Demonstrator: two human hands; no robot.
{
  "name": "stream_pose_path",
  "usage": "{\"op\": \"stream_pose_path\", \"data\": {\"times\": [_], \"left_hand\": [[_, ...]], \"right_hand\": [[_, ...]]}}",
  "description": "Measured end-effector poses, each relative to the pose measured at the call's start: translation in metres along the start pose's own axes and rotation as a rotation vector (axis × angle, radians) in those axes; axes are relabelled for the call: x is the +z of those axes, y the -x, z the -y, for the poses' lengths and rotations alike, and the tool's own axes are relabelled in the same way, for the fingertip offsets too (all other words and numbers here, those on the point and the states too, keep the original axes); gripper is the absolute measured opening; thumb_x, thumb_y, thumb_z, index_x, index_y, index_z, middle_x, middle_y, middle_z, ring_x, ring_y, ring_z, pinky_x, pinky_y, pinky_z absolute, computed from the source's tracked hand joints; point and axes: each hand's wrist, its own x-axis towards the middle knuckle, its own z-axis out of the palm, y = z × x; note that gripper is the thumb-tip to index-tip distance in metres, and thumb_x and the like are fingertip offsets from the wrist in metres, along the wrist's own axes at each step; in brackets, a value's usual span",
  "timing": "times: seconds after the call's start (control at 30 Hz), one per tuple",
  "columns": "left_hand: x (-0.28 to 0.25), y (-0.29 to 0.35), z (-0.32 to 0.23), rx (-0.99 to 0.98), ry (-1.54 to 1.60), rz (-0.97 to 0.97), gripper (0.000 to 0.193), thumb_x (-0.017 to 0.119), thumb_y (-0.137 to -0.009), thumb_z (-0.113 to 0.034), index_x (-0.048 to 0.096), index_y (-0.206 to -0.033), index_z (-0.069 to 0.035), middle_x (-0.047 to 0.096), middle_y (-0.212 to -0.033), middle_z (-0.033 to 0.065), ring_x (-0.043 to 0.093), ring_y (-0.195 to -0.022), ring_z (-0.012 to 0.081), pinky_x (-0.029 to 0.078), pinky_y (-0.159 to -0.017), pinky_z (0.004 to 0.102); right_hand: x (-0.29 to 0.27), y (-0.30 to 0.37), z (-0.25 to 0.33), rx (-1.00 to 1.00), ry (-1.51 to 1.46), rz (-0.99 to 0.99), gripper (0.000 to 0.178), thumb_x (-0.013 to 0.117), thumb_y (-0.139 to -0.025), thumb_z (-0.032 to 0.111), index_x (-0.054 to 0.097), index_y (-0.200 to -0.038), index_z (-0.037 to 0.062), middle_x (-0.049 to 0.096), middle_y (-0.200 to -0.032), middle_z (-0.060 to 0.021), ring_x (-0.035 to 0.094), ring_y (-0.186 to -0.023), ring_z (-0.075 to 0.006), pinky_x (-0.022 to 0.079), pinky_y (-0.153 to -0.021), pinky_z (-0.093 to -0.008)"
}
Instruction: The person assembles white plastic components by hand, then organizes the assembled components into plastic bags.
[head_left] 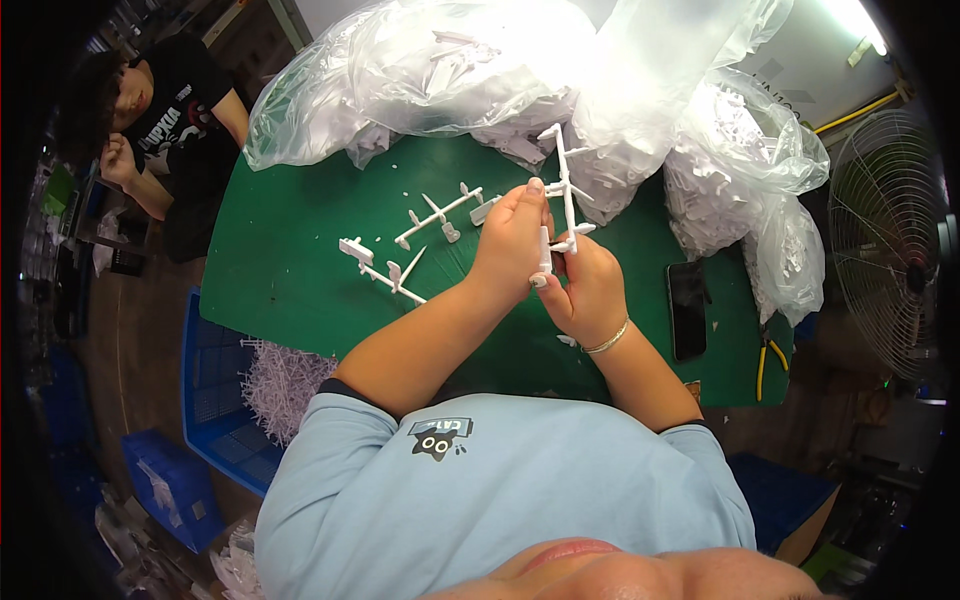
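Both hands are closed on a white plastic sprue (pixel 567 185), a moulded runner with small side branches, held above the green tabletop. My left hand (pixel 512 238) grips it from the left, thumb pointing up along the runner. My right hand (pixel 588 288) pinches its lower end, close to a small white block-shaped part (pixel 545 250) between the hands. Fingers hide part of the join there. Left of my left hand, another white sprue (pixel 440 215) lies on the table, with a further sprue (pixel 385 275) nearer me, partly behind my forearm.
Clear plastic bags (pixel 420 80) full of white parts line the table's (pixel 290 270) far side. A dark phone (pixel 687 310) and yellow-handled pliers (pixel 768 365) lie at right, near a fan (pixel 890 245). A blue crate (pixel 215 385) of white sprues stands lower left. Another person (pixel 185 110) sits far left.
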Motion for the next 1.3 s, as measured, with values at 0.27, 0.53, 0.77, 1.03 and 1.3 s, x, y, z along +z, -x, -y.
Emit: {"op": "stream_pose_path", "data": {"times": [0.27, 0.53, 0.77, 1.03, 1.3], "left_hand": [[0.0, -0.003, -0.001, -0.02, -0.013, -0.022, 0.037, 0.041, -0.103, -0.035, 0.042, -0.075, -0.013, 0.039, -0.054, -0.0017, 0.034, -0.043, 0.0084, 0.029, -0.037, 0.0265], [0.004, -0.002, -0.002, -0.032, -0.021, -0.071, 0.034, 0.042, -0.103, -0.031, 0.041, -0.074, -0.013, 0.037, -0.055, -0.0019, 0.032, -0.046, 0.0085, 0.029, -0.039, 0.0264], [0.001, -0.003, -0.003, -0.072, -0.004, -0.034, 0.034, 0.043, -0.103, -0.03, 0.042, -0.075, -0.012, 0.037, -0.056, -0.0013, 0.032, -0.048, 0.0087, 0.029, -0.041, 0.0274], [0.001, -0.002, -0.004, -0.073, -0.02, -0.032, 0.034, 0.044, -0.103, -0.028, 0.044, -0.074, -0.01, 0.04, -0.062, -0.0027, 0.033, -0.053, 0.007, 0.03, -0.047, 0.0256], [-0.001, -0.006, -0.005, -0.083, -0.047, -0.021, 0.033, 0.044, -0.102, -0.03, 0.044, -0.074, -0.012, 0.038, -0.055, -0.0012, 0.032, -0.045, 0.0093, 0.027, -0.039, 0.0274]], "right_hand": [[0.004, -0.004, 0.003, 0.025, 0.076, -0.036, 0.049, 0.063, -0.085, 0.052, 0.057, -0.073, 0.0049, 0.051, -0.061, -0.0066, 0.051, -0.051, -0.0257, 0.04, -0.047, -0.0362], [0.004, -0.005, -0.001, 0.012, 0.087, -0.041, 0.052, 0.063, -0.084, 0.055, 0.058, -0.067, 0.0063, 0.051, -0.058, -0.0069, 0.052, -0.049, -0.0264, 0.04, -0.045, -0.0367], [0.005, -0.005, -0.003, 0.044, 0.062, -0.018, 0.051, 0.064, -0.083, 0.055, 0.058, -0.067, 0.0068, 0.05, -0.056, -0.0062, 0.051, -0.047, -0.0263, 0.039, -0.045, -0.0368], [0.006, -0.006, -0.005, 0.031, 0.051, -0.029, 0.049, 0.066, -0.082, 0.053, 0.059, -0.067, 0.007, 0.051, -0.055, -0.0053, 0.052, -0.047, -0.0251, 0.04, -0.045, -0.0361], [0.004, -0.004, -0.003, 0.054, 0.033, 0.026, 0.046, 0.067, -0.082, 0.051, 0.063, -0.069, 0.0069, 0.052, -0.056, -0.0075, 0.053, -0.048, -0.027, 0.042, -0.046, -0.0368]]}}
